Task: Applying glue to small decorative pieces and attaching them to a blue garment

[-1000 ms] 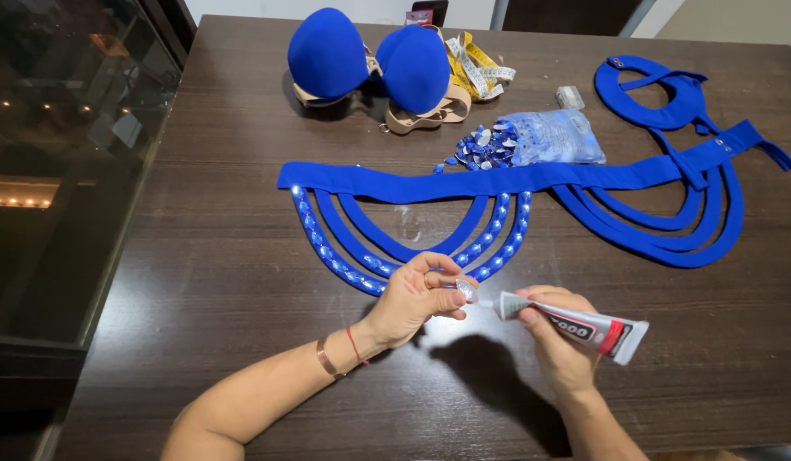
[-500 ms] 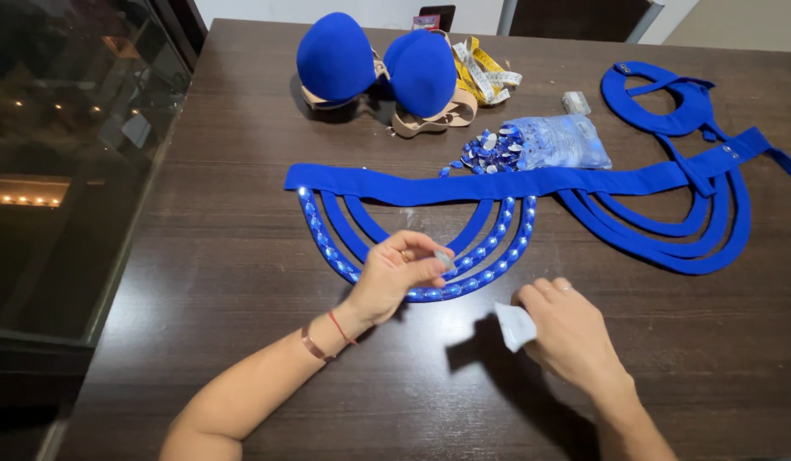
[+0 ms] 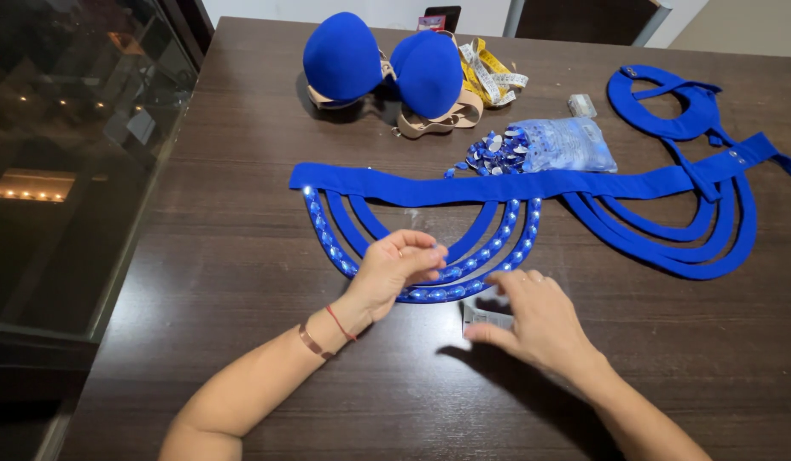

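Dark brown wooden table [image 3: 242,102]; dark glass pane [image 3: 62,154] at the left edge reflecting small warm lights; pale wall [image 3: 370,7] beyond.

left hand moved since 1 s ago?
Yes. The left hand went up from bare table onto the beaded blue straps, pressing on the bottom loop.

Operator A: Identify all packages on the table [image 3: 199,256].

Operator B: One clear plastic bag [image 3: 566,143] lies at centre rear, just behind the blue fabric band [image 3: 498,184]. Its contents are blue and silver; small pieces spill from its left end.

Operator A: Any tubes or labelled items?

Operator B: A small silver-grey tube [image 3: 485,314] lies flat under the right hand [image 3: 540,329], largely covered. A small grey packet [image 3: 581,105] sits behind the bag.

Operator A: Screens?

Operator B: A dark rectangular device [image 3: 438,17] with a pink patch rests at the far edge, partly hidden.
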